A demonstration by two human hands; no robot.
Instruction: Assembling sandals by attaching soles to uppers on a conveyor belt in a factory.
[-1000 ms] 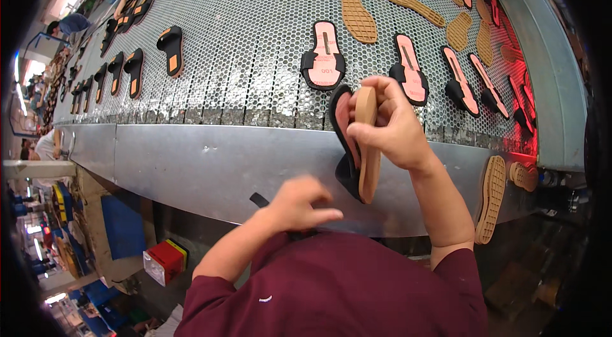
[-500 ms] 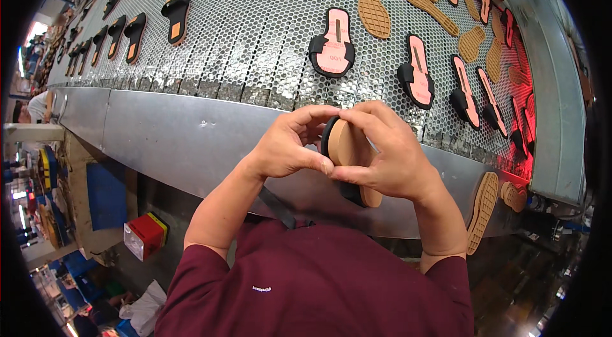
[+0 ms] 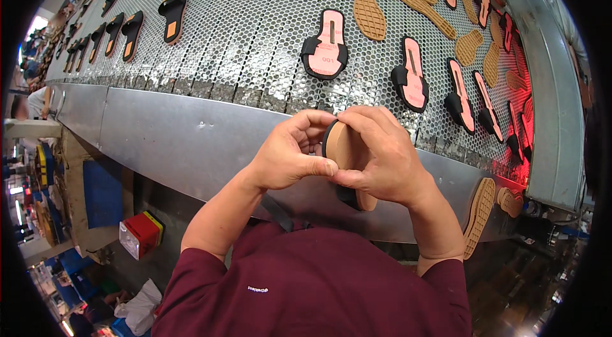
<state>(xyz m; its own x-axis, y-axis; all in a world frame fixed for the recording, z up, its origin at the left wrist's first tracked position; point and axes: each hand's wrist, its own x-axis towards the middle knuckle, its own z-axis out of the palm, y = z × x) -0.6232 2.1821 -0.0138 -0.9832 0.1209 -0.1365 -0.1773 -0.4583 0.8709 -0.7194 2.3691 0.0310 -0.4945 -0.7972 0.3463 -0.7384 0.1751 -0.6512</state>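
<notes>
Fingers (image 3: 312, 118) of the left hand (image 3: 282, 155) and right hand (image 3: 394, 157) were clamped around a tan sole (image 3: 347, 151) and a black sandal (image 3: 347, 195) held against each other between them, where an uneven squeeze could have let the sole slip crooked along its edge.

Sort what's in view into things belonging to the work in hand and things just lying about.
Likely in the work: held tan sole; held black slipper; loose tan soles; pink-topped black slippers.

Apparently just lying about: red-and-yellow box; blue panel; crumpled pale material.
</notes>
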